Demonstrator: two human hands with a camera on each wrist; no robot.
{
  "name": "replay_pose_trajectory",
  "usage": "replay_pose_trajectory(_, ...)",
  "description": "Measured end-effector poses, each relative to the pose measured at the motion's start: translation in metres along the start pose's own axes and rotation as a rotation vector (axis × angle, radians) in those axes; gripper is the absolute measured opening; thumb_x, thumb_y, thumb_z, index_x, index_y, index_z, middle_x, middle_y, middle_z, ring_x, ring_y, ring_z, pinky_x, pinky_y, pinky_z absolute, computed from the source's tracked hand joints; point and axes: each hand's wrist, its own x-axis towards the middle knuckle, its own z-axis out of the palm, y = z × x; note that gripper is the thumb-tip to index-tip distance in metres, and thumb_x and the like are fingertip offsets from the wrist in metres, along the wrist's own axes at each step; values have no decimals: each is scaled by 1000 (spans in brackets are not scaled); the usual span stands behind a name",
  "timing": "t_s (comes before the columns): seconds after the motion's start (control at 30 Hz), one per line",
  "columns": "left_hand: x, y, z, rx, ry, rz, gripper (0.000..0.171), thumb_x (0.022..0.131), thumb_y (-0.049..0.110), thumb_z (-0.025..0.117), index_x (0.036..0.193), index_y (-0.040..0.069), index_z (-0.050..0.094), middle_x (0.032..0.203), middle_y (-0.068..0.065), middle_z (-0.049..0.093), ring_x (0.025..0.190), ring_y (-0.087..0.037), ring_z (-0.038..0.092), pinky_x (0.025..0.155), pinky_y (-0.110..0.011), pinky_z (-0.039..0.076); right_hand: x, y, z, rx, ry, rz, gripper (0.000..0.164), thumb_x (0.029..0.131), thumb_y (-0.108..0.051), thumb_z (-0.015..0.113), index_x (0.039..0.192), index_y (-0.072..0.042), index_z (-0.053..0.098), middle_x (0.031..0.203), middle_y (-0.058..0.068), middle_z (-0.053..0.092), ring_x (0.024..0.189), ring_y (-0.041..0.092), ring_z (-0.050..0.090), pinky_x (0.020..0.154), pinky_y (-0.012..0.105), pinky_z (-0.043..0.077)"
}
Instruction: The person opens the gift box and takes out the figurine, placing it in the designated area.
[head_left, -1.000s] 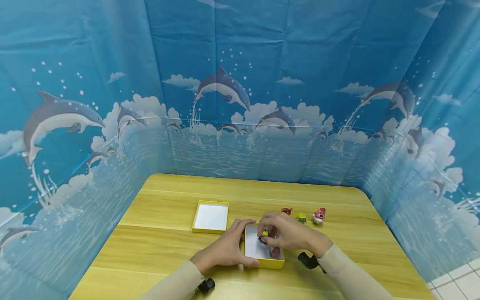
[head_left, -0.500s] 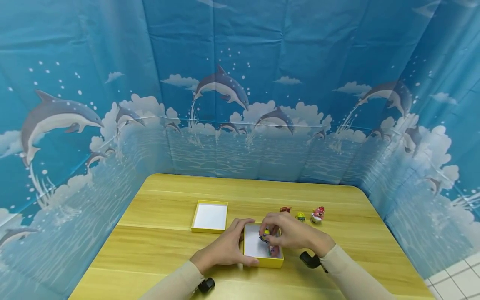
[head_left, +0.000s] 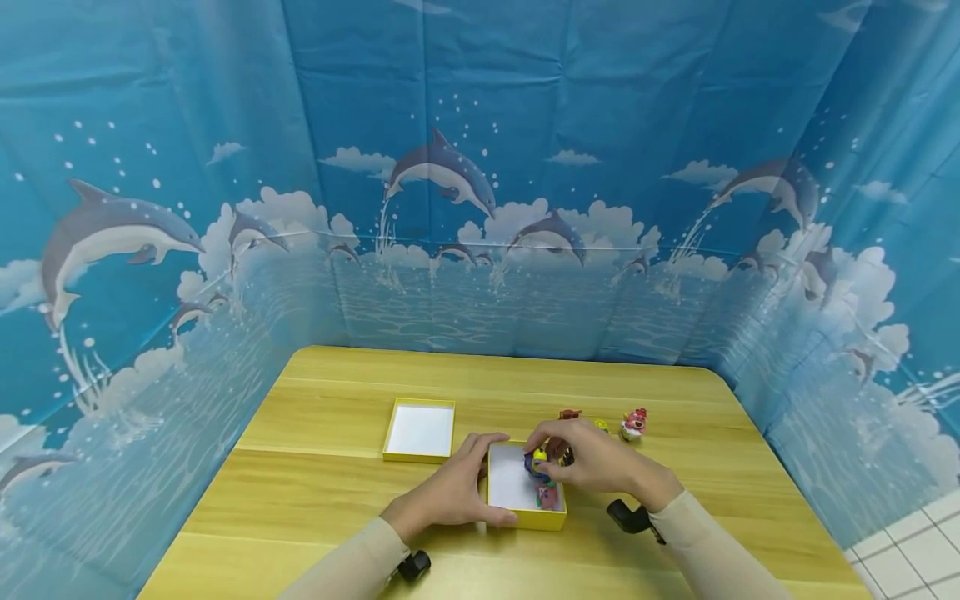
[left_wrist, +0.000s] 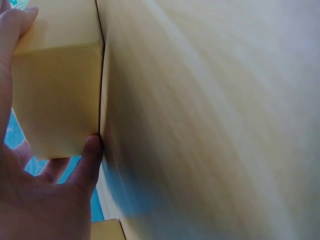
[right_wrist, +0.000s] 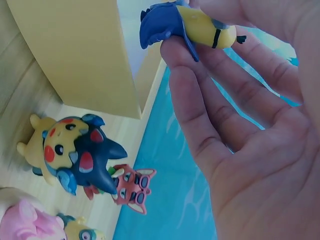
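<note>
My left hand (head_left: 450, 493) grips the yellow open box (head_left: 532, 522) from its left side, thumb at the front wall and fingers at the back. In the left wrist view its fingers (left_wrist: 86, 167) lie along the box's outer wall (left_wrist: 57, 100). My right hand (head_left: 600, 460) pinches a yellow Minion figurine (right_wrist: 207, 31) in a blue outfit between thumb and fingers. In the head view that Minion is over the box's right part. A pink figurine (head_left: 547, 497) lies inside, in the near right corner.
The white-lined lid (head_left: 423, 430) lies left of the box. Beyond my right hand stand a pink bear figurine (head_left: 633, 424), a small yellow figure (head_left: 602, 425), a red-brown fox-like figure (right_wrist: 134, 189) and a yellow figure in a dark hood (right_wrist: 75, 150). A dolphin-print curtain (head_left: 480, 308) stands behind the table.
My right hand has shifted slightly right and away with the Minion, and the pink figurine in the box shows more fully. My left hand keeps its hold on the box.
</note>
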Motion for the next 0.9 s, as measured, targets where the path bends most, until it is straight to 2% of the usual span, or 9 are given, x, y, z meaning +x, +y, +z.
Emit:
replay_pose_trajectory(0.17,0,-2,0,7,2,4,122,90,69,96,184,26,31,167,-9,50,138,-18,63,119,-43,59,-3,0,-5,1,22,19,23,113,-22,81,134,-14,80,124,-3,82,104,6,77,92,44,71)
replay_pose_trajectory(0.4,1,-3,0,-14,0,0,121,89,67,97,183,27,32,164,-6,50,134,-15,63,116,-38,59,-11,0,-13,-4,51,26,20,112,-23,82,131,-17,81,119,-5,81,100,3,75,86,34,69)
replay_pose_trajectory(0.63,1,-2,1,-5,10,-3,123,88,67,99,183,29,31,165,-6,50,137,-17,64,118,-42,60,-17,2,-20,-5,78,31,18,111,-23,83,129,-22,81,117,-11,81,99,2,75,91,43,70)
replay_pose_trajectory(0.8,1,-3,2,5,11,-6,123,87,68,98,183,30,32,166,-7,50,136,-17,63,119,-43,59,-23,5,-26,4,92,42,18,110,-23,85,128,-23,82,119,-9,83,103,4,77,95,44,70)
replay_pose_trajectory(0.9,2,-3,2,1,10,1,123,88,68,98,183,29,31,167,-8,50,137,-17,63,120,-45,59,-28,7,-29,-6,113,48,19,109,-22,86,128,-23,83,121,-8,84,104,5,78,95,40,70)
